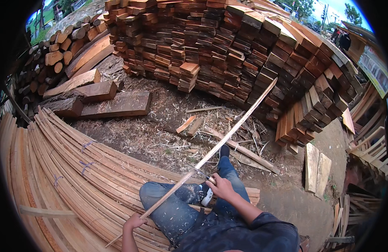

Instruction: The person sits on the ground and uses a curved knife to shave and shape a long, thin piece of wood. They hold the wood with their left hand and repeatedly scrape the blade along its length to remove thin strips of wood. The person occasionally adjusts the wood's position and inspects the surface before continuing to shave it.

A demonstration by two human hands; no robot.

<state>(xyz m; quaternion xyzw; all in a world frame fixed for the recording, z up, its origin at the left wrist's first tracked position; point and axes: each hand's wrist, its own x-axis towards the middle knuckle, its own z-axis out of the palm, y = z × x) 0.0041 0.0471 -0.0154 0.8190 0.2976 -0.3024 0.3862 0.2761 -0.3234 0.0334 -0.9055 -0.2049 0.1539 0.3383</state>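
Note:
A long, thin wooden strip (pixel 231 132) lies slantwise across my lap, its far end up against the big lumber stack. My left hand (pixel 135 221) is closed round it near its lower end, by my left thigh. Closed as well, my right hand (pixel 221 187) grips the pale handle of a knife (pixel 211 180) above my right leg. The knife's narrow blade reaches up and left to the strip; whether it cuts into the wood cannot be made out. Small shavings dot my jeans (pixel 168 214).
I sit on a bed of long sawn strips (pixel 72 168), some tied in bundles. Ahead rises a tall stack of planks (pixel 219 54). Thick beams (pixel 114 105) and round logs (pixel 59 50) lie at left. Shavings and offcuts (pixel 194 126) litter the ground; two boards (pixel 318 170) lie at right.

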